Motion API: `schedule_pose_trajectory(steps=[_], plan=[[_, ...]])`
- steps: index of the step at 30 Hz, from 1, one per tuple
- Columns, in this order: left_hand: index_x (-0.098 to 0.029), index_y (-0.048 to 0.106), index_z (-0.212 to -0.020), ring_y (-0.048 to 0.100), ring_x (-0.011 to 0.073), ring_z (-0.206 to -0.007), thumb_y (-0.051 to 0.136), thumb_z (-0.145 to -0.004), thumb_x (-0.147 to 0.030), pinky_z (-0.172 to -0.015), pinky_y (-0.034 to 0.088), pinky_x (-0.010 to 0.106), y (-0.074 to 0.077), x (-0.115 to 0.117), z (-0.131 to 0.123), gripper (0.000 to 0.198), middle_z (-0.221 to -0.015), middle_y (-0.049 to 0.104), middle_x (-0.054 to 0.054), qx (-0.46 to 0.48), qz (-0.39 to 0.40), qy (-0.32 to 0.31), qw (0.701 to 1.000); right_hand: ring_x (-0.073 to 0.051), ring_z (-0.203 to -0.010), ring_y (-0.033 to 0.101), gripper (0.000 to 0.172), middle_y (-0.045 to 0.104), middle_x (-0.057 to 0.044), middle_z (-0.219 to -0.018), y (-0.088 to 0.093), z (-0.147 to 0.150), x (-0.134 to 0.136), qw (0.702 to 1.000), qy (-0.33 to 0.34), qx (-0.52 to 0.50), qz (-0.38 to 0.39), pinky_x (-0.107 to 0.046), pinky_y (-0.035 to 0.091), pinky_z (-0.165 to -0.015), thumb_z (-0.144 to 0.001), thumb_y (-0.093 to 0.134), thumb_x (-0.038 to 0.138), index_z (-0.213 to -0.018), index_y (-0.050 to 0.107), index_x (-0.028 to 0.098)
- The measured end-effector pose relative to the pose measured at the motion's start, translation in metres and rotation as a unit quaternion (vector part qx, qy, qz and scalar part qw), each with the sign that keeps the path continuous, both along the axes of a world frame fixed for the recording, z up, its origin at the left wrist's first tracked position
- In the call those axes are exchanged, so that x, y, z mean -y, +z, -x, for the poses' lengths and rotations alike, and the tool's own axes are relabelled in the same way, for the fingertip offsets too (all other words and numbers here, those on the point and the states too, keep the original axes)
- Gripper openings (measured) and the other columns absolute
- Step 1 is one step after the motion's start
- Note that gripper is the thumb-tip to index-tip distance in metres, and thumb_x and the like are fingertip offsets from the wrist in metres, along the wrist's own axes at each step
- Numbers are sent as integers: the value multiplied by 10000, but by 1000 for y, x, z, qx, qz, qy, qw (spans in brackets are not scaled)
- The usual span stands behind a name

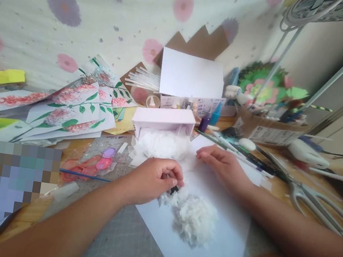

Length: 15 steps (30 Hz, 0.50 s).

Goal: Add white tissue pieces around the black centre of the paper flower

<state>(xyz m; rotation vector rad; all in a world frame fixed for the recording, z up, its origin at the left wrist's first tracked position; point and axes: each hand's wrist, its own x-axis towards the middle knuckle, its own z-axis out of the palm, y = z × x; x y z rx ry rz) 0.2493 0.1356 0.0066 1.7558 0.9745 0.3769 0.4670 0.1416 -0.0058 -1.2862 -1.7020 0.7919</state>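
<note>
My left hand (159,180) is closed, thumb and fingers curled together over some small white scraps (166,199) and a small dark thing (175,189). What its fingertips grip, if anything, is hidden. Right of it, my right hand (219,163) has its thumb and fingers drawn together at the edge of a pile of thin white paper pieces (163,144); I cannot make out anything between them. A fluffy white ball of crumpled petals (195,219) lies just below the hands on a white paper sheet (223,238).
Behind the pile stands a white box (164,117), with a purple bottle (204,121) and a blue bottle (216,114) beside it. Large scissors (317,200) lie at the right. Flower pictures (75,106) spread over the left. A cardboard box (269,131) holds tools.
</note>
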Motion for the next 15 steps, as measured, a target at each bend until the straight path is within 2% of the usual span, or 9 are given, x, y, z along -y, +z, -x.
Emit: schedule_pose_trajectory(steps=[4, 8, 11, 15], plan=[[-213, 593, -875, 515, 108, -663, 455, -780, -208, -552, 383, 218, 1, -2, 0, 167, -860, 638, -4, -6, -7, 3, 1000, -167, -842, 561, 306, 605, -55, -915, -5, 2, -2, 998, 32, 43, -15, -271, 413, -768, -827, 469, 403, -747, 619, 150], [-223, 598, -892, 438, 87, -557, 466, -773, -219, -490, 333, 202, 1, -2, 2, 178, -693, 544, -30, -26, -41, 26, 998, -156, -714, 584, 324, 621, -48, -766, -2, 2, 0, 999, -19, 26, 25, -260, 435, -671, -822, 494, 426, -791, 630, 134], [-219, 588, -858, 432, 84, -559, 483, -781, -251, -485, 319, 197, 2, -2, 3, 134, -714, 544, -34, -15, -82, 65, 994, -150, -682, 599, 324, 613, -45, -725, 6, 1, 4, 999, -38, -19, 22, -251, 458, -656, -817, 533, 422, -797, 644, 119], [-203, 574, -837, 497, 108, -654, 531, -778, -318, -573, 375, 216, 3, -4, 2, 136, -779, 576, -16, 11, -125, 102, 987, -145, -705, 610, 294, 614, -57, -759, 16, 6, 10, 997, -11, -73, -7, -246, 488, -681, -830, 555, 383, -788, 654, 109]])
